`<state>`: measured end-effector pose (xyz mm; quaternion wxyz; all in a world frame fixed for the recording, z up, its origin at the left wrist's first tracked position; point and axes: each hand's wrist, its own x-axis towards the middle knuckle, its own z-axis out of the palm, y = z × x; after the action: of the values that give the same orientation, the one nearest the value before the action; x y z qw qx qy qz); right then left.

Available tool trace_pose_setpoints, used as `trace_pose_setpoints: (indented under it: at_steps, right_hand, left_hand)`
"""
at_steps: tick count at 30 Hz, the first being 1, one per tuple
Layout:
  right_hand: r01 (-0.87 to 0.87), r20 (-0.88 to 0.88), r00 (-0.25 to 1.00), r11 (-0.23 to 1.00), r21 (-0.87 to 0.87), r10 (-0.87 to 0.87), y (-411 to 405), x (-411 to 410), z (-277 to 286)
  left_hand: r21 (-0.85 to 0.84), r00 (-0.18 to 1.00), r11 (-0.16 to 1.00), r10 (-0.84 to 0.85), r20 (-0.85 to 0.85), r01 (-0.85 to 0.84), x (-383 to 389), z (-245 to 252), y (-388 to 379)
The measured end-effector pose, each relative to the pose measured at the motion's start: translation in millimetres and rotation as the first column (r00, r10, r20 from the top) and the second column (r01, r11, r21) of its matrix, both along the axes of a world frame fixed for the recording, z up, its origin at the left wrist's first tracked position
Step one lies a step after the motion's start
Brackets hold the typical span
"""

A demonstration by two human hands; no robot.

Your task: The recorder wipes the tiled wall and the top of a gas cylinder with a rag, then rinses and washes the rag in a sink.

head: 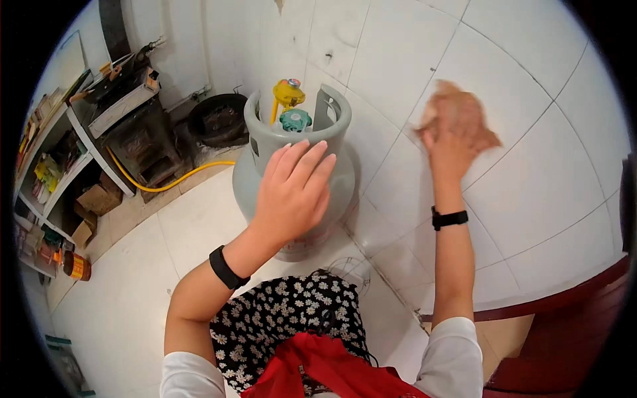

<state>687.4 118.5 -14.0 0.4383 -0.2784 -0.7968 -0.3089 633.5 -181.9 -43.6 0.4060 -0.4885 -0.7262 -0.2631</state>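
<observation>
My right hand (450, 144) presses a brownish-orange cloth (450, 97) flat against the white tiled wall (507, 144). Both the hand and the cloth are blurred. My left hand (298, 191) holds nothing; its fingers are stretched out with small gaps between them. It appears in front of a grey gas cylinder (244, 184), fingertips by the collar, and I cannot tell whether they touch. Inside the collar sit a green valve handwheel (295, 120) and a yellow gas regulator (287, 93).
A yellow hose (164, 189) runs along the floor from the cylinder towards a dark stove (144, 139). Beside the stove is a black basin (219, 119). Shelves (72, 186) with boxes stand at left, a jar (77, 265) below them. Dark red wood (562, 323) edges the lower right.
</observation>
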Motion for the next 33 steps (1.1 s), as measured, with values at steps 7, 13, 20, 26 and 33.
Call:
trace_pose_setpoints:
  at_steps: [7, 13, 20, 26, 33]
  right_hand:
    - [-0.268, 0.215, 0.943, 0.963, 0.030, 0.255, 17.0, -2.0, -82.5]
    - [-0.775, -0.412, 0.612, 0.616, -0.141, 0.675, -35.9, -62.0, -45.8]
    - [-0.691, -0.681, 0.354, -0.311, -0.652, 0.641, -63.7, -139.2, -9.0]
    - [-0.423, -0.324, 0.495, -0.102, -0.900, 0.806, -80.8, -154.0, 13.6]
    - [-0.283, -0.102, 0.676, 0.129, -0.950, 0.730, -83.7, -173.9, 33.3]
  left_hand:
    - [0.054, 0.998, 0.999, 0.005, 0.056, -0.008, -22.4, -5.2, -27.6]
    - [0.273, 0.974, 0.957, 0.042, 0.221, -0.103, -65.4, -11.4, -39.6]
    - [0.388, 0.795, 0.921, -0.209, 0.570, -0.036, -107.4, -24.7, -37.2]
    - [0.418, 0.630, 0.909, -0.321, 0.707, -0.007, -134.4, -25.9, -39.0]
    - [0.466, 0.411, 0.882, -0.399, 0.820, -0.074, -149.3, -14.8, -29.7]
